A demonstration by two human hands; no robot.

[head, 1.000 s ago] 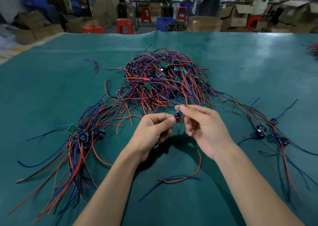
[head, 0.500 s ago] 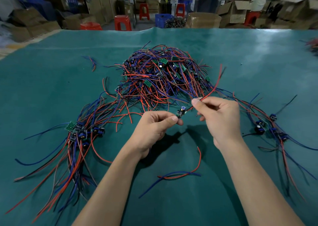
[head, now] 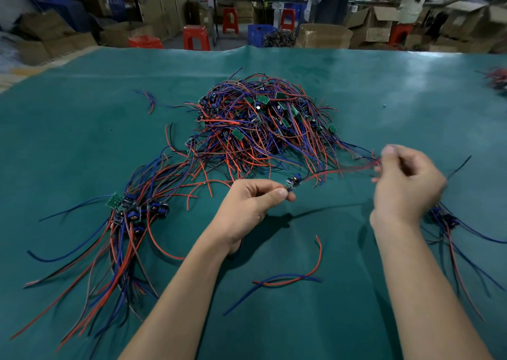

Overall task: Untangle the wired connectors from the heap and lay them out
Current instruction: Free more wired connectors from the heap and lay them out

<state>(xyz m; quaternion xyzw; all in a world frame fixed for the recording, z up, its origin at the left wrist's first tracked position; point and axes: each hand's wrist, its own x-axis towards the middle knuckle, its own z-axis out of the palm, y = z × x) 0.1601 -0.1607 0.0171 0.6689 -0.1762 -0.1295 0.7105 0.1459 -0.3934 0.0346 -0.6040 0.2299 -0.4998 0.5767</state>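
Left hand pinches a connector, right hand pinches its wires; heap mid-desk remains large, two bundles laid out.

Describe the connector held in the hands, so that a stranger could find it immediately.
Start at the big tangled heap on the green table. Just in front of it, the left hand pinches one small connector. Unlike the others, it hangs in the air, its wires stretched toward the right hand.
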